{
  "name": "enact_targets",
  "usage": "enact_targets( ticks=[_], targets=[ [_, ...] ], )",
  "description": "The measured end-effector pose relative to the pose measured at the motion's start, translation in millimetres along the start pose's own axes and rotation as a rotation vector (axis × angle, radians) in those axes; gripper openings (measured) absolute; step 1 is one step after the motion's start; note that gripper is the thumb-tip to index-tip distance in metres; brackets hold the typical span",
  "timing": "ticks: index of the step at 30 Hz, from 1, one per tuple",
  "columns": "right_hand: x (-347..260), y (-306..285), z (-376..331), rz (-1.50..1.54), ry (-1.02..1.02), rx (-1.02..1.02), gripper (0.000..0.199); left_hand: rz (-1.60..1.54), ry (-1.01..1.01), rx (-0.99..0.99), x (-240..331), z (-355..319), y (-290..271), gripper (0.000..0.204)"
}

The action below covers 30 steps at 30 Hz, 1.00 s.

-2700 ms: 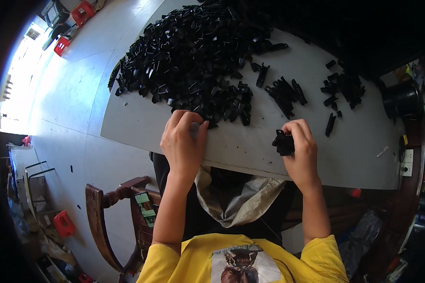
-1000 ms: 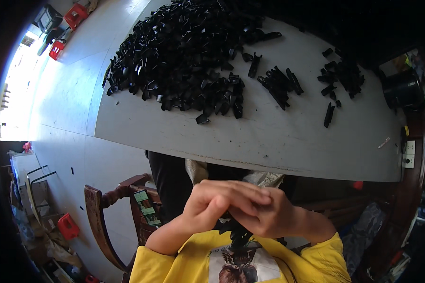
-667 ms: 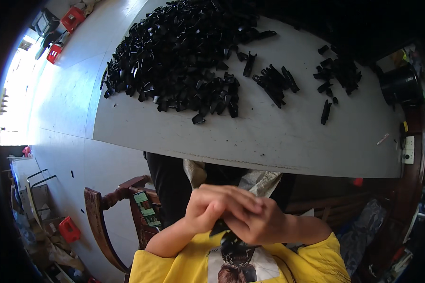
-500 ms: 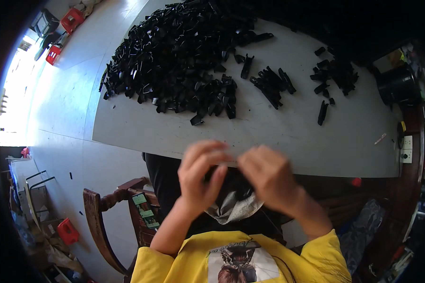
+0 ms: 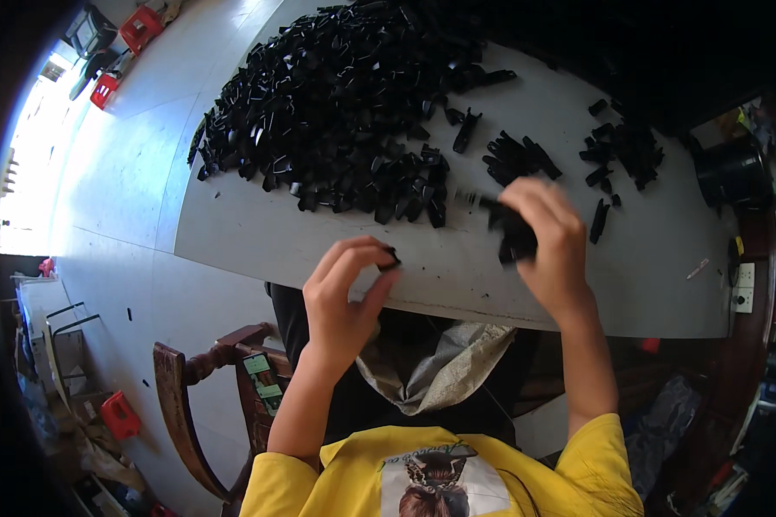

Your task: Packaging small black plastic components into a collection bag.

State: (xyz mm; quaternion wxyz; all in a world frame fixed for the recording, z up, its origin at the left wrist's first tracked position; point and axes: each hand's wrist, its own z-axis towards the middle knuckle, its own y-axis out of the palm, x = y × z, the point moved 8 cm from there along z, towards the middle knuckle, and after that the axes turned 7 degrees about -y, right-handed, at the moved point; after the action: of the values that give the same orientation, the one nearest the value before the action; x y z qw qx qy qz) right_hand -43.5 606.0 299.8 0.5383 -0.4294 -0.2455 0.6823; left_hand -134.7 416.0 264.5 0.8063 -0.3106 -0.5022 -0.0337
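Observation:
A large heap of small black plastic pieces (image 5: 319, 112) covers the far left of the grey table (image 5: 259, 237). Over the table's near edge, my left hand (image 5: 341, 289) pinches a small black plastic piece (image 5: 390, 258) between thumb and fingers. My right hand (image 5: 553, 237) is closed on several black plastic pieces (image 5: 517, 237), which motion blurs. Just beyond it lies a small cluster of long black pieces (image 5: 517, 155). An opened pale woven sack (image 5: 444, 370) rests on my lap below both hands.
Another small pile of black pieces (image 5: 634, 151) lies at the right, near a dark cylindrical container (image 5: 733, 164). A wooden chair (image 5: 181, 405) with a phone (image 5: 264, 382) on it stands at my left. Red stools (image 5: 140, 30) stand on the floor, far left.
My right hand has moved up and right over the table and now shows black pieces in its grip. My left hand has shifted slightly up and left, with a small black piece now visible.

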Motion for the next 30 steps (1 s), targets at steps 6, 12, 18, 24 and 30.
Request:
enact_targets(
  ticks=[6, 12, 18, 24, 30],
  targets=[
    [-51.3, -2.8, -16.0, 0.345, -0.103, -0.158, 0.034, -0.194, 0.009, -0.140, 19.8, -12.1, -3.4, 0.022],
    [-55.3, -7.9, -15.4, 0.293, -0.122, -0.148, 0.035, -0.173, 0.091, -0.161, 33.8, -12.0, -3.5, 0.019],
    [-59.5, -4.5, -19.8, 0.253, -0.117, -0.222, 0.033, -0.095, 0.280, -0.189, 47.5, -16.8, -3.9, 0.023],
    [-89.2, -2.8, -30.1, 0.207, -0.264, -0.231, 0.018, -0.687, -0.030, -0.304, 45.5, -16.9, 7.0, 0.036],
    [-121.7, -2.8, -50.4, 0.242, -0.333, -0.127, 0.012, -0.856, -0.159, -0.473, 45.0, -37.4, 26.2, 0.058]
  ],
)
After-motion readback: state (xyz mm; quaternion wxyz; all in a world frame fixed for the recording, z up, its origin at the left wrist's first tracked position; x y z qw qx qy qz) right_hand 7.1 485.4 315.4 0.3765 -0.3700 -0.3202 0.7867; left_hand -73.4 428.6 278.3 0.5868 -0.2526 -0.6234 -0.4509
